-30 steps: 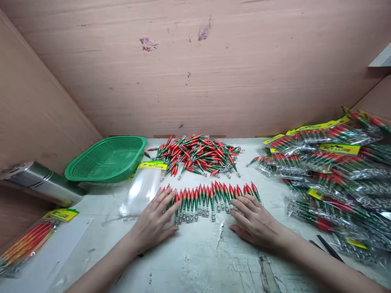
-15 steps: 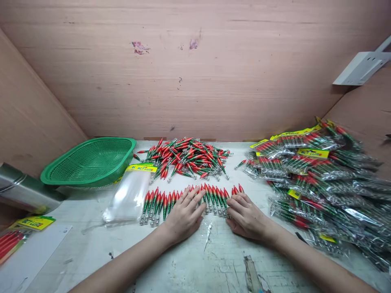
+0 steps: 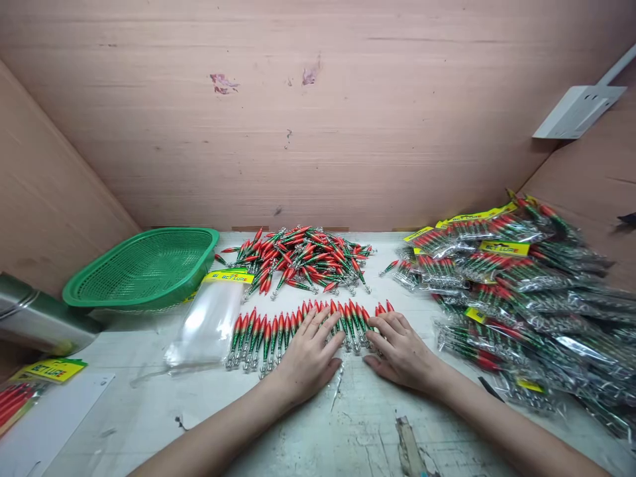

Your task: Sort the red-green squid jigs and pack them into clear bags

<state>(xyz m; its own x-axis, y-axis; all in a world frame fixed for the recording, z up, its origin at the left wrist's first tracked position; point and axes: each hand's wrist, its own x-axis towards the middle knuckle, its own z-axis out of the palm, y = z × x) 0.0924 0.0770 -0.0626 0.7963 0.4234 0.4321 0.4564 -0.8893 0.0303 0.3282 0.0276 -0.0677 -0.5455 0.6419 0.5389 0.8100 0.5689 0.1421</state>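
Note:
A row of red and green fishing lures (image 3: 267, 336) with clear hook ends lies side by side on the table, red tips pointing away from me. My left hand (image 3: 311, 354) rests over the middle of the row, fingers stretched out and covering several lures. At the row's right end, my right hand (image 3: 397, 348) has its fingertips on or beside the last lures, with the thumb held apart. Its fingers hide part of those lures. Behind the row is a loose pile of the same lures (image 3: 303, 258).
Left of the row lie clear plastic bags (image 3: 206, 328) with yellow header cards. A green basket (image 3: 144, 265) and a metal container (image 3: 44, 318) stand farther left, near a packed sample (image 3: 30, 391). Filled lure packets (image 3: 517, 298) are heaped at right. A white socket box (image 3: 579, 112) hangs on the wall.
My left hand has slid slightly right along the row, uncovering more lures on its left. My right thumb has spread away from the fingers. The view has shifted slightly.

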